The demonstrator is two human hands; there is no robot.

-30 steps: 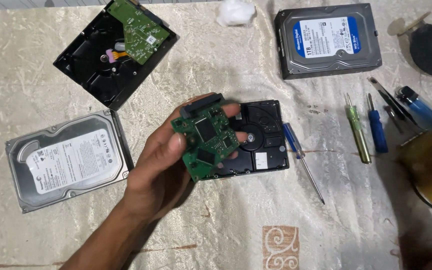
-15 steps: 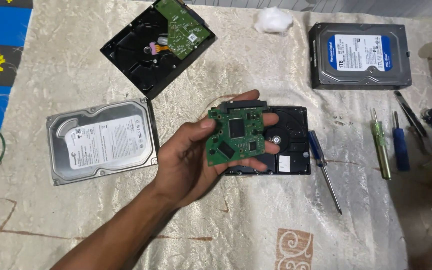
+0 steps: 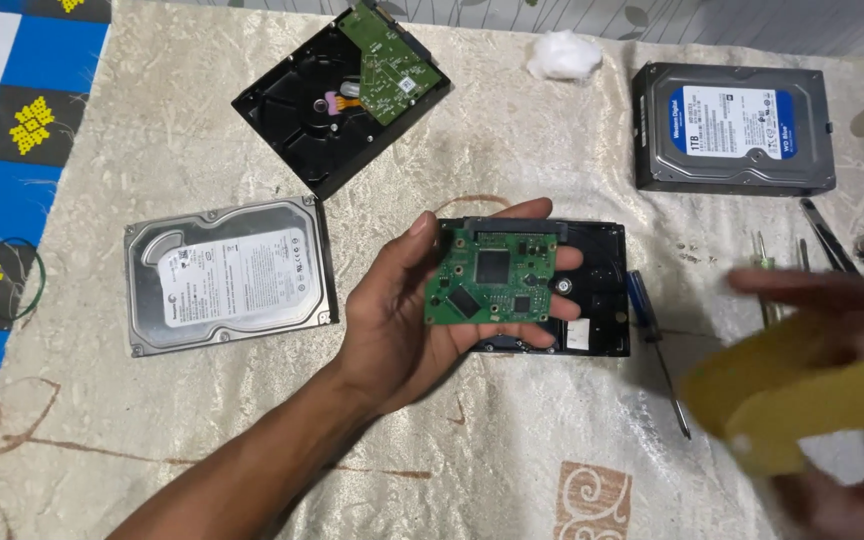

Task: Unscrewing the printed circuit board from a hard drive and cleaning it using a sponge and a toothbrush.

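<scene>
Above the table's (image 3: 202, 130) middle, left hand (image 3: 402, 320) fingers grip a removed green circuit board (image 3: 494, 277) over its bare black drive (image 3: 597, 290); blurred right hand (image 3: 832, 330) clutches something yellow (image 3: 802, 385).

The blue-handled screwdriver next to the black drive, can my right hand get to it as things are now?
Probably not freely. The right hand is close to the screwdriver, which lies uncovered on the cloth, but that hand seems to be holding a blurred yellow thing, so its fingers look taken up.
</scene>
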